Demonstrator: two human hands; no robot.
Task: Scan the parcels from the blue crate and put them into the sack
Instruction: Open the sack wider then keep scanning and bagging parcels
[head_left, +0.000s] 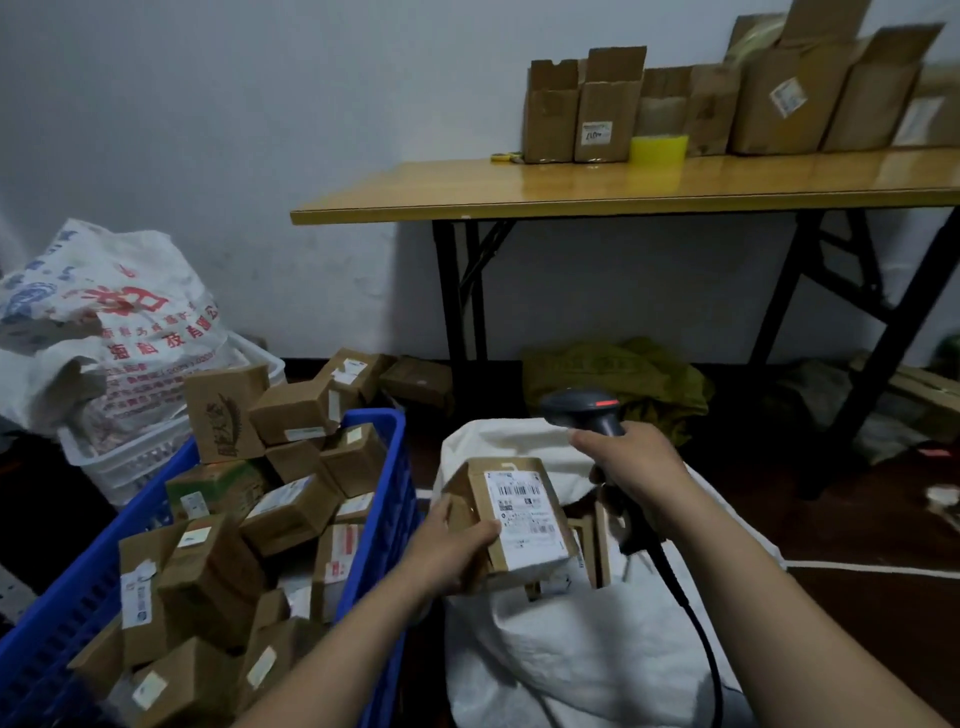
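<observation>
Head view, facing forward and down across the floor of a dim room.

Near centre: a small cardboard parcel (524, 519), gripped by the left hand (451, 552), thumb laid over the near edge of the white barcode label, fingers curled beneath. Held label-up and slightly tilted over the open mouth of the white sack (571, 654), just right of the blue crate (396, 467).

Just beyond and to the right: the right hand (640, 467), clamped around the handle of a dark barcode scanner (581, 409), red light glowing on the scanner's head. Scanner head above the parcel's far edge and apart from it. Black cable (693, 618) trailing from the handle down across the sack.

Inside the sack's mouth, under the held parcel: edges of more cardboard boxes.

On the left: the blue crate, heaped with brown parcels (291, 514), most bearing white labels, several piled above the rim.

Behind the crate: a white slatted basket (130, 460) and a white printed bag (114, 312) with red and blue characters.

Further back: a wooden folding table (519, 195) on black legs against a pale wall, a row of open boxes (608, 109) along its far edge, a yellow roll (658, 150) just in front of them. Under the table: a crumpled olive-green sack (613, 374) on the dark floor.
</observation>
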